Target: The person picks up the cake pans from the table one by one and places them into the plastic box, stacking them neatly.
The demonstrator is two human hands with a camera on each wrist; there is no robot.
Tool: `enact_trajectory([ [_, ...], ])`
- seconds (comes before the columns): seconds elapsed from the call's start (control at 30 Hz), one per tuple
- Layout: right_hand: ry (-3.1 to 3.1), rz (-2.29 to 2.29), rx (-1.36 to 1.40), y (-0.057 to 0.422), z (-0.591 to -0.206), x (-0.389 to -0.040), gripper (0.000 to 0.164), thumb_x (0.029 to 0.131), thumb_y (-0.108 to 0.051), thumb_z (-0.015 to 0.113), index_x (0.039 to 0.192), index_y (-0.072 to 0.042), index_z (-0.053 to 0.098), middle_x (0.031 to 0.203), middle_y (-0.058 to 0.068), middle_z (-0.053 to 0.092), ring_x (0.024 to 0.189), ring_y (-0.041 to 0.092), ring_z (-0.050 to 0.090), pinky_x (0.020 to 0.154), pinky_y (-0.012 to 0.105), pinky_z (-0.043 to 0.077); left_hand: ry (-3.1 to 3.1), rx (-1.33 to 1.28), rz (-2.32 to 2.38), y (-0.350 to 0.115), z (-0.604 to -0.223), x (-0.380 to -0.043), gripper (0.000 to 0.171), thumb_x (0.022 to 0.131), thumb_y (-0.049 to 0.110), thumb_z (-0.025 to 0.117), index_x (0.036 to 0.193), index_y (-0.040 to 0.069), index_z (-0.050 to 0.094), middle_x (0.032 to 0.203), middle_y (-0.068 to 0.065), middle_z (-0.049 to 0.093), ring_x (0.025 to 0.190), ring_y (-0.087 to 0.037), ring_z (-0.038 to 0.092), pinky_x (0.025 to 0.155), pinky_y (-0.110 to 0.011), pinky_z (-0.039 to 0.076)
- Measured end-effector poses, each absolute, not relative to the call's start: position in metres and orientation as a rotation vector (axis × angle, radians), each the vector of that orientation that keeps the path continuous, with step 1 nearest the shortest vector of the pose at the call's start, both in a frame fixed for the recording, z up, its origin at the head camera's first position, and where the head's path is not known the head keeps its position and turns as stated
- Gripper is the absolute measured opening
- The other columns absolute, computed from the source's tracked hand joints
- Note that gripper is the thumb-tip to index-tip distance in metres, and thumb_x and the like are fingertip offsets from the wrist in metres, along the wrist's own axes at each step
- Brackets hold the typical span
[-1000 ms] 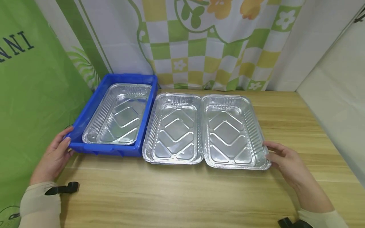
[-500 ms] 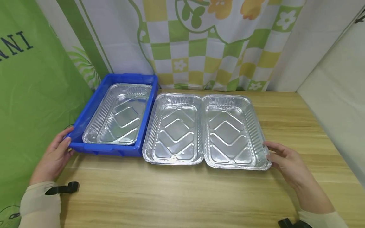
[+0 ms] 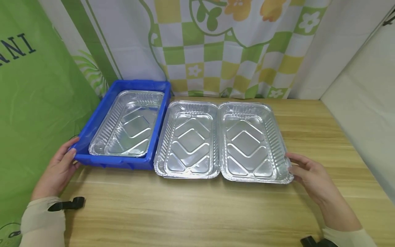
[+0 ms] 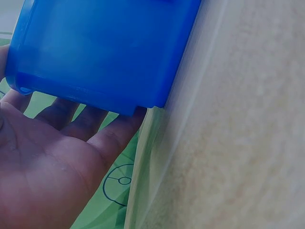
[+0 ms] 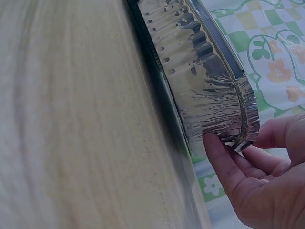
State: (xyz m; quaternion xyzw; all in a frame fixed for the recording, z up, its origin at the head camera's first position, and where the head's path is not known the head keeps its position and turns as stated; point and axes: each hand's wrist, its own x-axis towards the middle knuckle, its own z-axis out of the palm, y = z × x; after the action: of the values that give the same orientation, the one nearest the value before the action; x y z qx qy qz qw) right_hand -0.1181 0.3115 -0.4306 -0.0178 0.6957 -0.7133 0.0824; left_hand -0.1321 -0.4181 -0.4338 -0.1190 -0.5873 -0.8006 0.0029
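A blue plastic crate [image 3: 120,162] stands at the left, with one foil tray [image 3: 135,123] inside. My left hand [image 3: 61,167] holds the crate's near left corner; in the left wrist view its fingers [image 4: 114,136] reach along the crate's outer side, their tips hidden. Right of the crate, two more foil trays lie side by side: a middle tray [image 3: 191,144] and a right tray [image 3: 248,144], rims touching. My right hand [image 3: 313,178] pinches the near right corner of the right tray. The right wrist view shows the thumb and fingers [image 5: 221,162] at its crinkled rim.
All of this stands on a wood-grain table [image 3: 185,212]. A patterned curtain [image 3: 210,51] hangs along the back edge. Green cloth [image 3: 37,96] hangs close on the left, and a pale wall covering [image 3: 367,82] borders the right.
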Motion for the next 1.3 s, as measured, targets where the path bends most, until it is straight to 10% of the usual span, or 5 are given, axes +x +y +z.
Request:
enact_trajectory([
  [1.3,1.922,-2.359,-0.079,0.3055,-0.4224,-0.1252,0.037,0.093,0.013,0.056,0.124,-0.006,0.063,0.119,0.001,0.064,0.097,0.015,0.066,0.078,0.026,0.058,-1.772,-0.445,-2.547,-0.4164,-0.4334,-0.1330,0.046,0.106,0.000,0.028,0.153,0.002,0.029,0.141,-0.007,0.040,0.126,-0.012,0.050,0.100,-0.022,0.047],
])
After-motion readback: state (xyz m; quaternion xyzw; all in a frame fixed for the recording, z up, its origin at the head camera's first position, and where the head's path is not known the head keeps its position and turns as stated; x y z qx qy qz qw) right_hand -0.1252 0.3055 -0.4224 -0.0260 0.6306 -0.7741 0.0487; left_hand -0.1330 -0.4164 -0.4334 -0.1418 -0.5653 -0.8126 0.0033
